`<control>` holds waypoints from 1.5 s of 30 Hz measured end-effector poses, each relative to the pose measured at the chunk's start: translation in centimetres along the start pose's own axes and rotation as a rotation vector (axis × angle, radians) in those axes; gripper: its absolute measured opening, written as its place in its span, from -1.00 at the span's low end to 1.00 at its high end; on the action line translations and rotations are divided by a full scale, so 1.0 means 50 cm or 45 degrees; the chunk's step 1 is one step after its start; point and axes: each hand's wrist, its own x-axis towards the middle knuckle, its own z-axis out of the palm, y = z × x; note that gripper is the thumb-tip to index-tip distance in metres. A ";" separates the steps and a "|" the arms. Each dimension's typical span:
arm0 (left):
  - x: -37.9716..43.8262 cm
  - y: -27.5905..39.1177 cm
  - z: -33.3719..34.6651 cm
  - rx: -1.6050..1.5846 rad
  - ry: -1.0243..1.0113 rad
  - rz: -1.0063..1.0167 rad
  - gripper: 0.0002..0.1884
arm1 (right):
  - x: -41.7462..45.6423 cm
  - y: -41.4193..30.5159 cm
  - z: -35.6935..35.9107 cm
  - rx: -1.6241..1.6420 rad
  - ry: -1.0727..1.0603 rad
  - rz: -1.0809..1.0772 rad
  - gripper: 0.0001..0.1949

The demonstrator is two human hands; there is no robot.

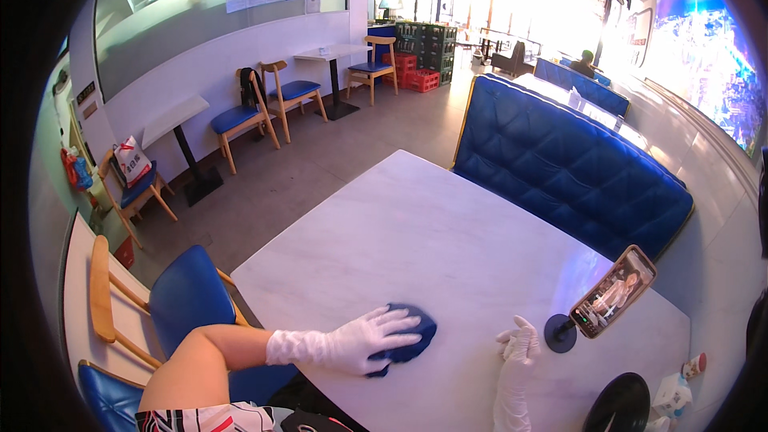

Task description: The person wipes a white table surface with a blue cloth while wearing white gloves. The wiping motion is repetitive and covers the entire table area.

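Note:
My left hand (372,339), in a white glove, presses flat on a dark blue cloth (417,333) that lies on the white marble-look table (408,222). Its fingers are spread over the cloth. To the right, my right hand (519,339), also gloved in white, is at the tabletop with no object visible in it; its fingers are partly curled. Just beyond it, a smartphone (615,291) with a lit screen leans on a round black stand (561,333).
A black round object (618,405), a tissue pack (672,395) and a small red-and-white cup (694,366) are at the right edge. A blue tufted bench (564,162) stands across the table, a blue chair (189,294) at left. A person (585,64) sits far off.

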 end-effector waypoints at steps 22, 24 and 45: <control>0.106 -0.297 -0.078 0.082 0.212 -0.222 -0.33 | -0.002 -0.024 0.009 0.011 0.038 0.092 -0.60; 0.171 -0.340 -0.069 0.113 0.263 -0.302 -0.37 | 0.000 -0.022 0.010 0.001 0.046 0.090 -0.60; 0.310 -0.239 0.025 0.142 0.232 -0.131 -0.37 | 0.000 -0.024 0.013 -0.018 0.028 0.061 -0.59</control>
